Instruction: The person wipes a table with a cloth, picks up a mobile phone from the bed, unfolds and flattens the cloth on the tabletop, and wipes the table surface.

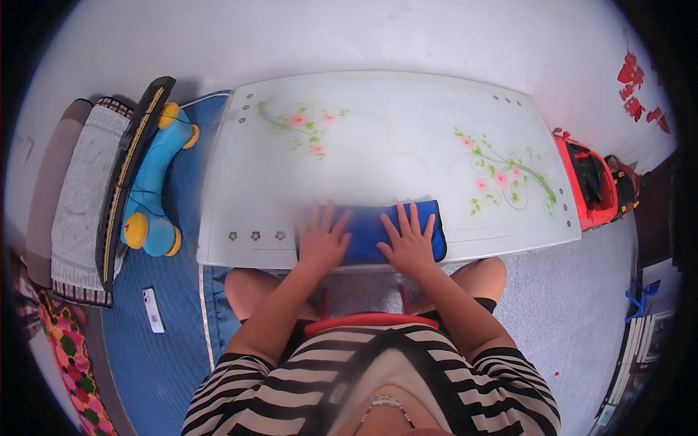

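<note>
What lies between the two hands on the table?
In the head view, only a strip of the folded blue cloth shows between the left hand and the right hand; both palms lie flat on it, apart.

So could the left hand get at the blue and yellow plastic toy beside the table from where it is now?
Probably yes. The left hand lies flat on the folded blue cloth; the blue and yellow plastic toy sits off the table's left edge, with nothing between.
</note>
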Action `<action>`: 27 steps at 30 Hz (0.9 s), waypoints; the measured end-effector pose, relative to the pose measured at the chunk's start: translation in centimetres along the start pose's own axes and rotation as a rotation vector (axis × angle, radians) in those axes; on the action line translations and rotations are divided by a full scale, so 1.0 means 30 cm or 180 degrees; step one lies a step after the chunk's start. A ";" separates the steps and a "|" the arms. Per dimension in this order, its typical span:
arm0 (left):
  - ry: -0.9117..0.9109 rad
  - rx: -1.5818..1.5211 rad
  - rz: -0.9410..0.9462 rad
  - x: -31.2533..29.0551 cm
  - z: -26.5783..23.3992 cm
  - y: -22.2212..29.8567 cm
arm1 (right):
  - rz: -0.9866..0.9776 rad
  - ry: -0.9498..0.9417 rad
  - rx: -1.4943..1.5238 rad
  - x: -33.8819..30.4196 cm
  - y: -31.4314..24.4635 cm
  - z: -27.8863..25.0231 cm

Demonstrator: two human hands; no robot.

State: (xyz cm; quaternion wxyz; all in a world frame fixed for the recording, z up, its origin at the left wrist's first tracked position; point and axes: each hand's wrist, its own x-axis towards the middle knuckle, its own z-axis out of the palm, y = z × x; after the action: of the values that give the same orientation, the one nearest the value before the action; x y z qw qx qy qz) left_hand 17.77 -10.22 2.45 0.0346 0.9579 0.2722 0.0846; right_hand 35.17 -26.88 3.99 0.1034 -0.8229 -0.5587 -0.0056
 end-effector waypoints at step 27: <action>0.0779 0.0083 0.0007 0.414 0.079 -0.154 | -0.0025 0.0749 -0.0413 0.497 0.061 0.134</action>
State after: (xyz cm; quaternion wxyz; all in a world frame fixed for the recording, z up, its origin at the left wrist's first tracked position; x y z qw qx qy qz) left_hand 26.23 0.21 1.38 -0.0115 0.9410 0.2745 0.1974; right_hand 42.04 -13.12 1.61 0.1147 -0.8193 -0.5444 -0.1386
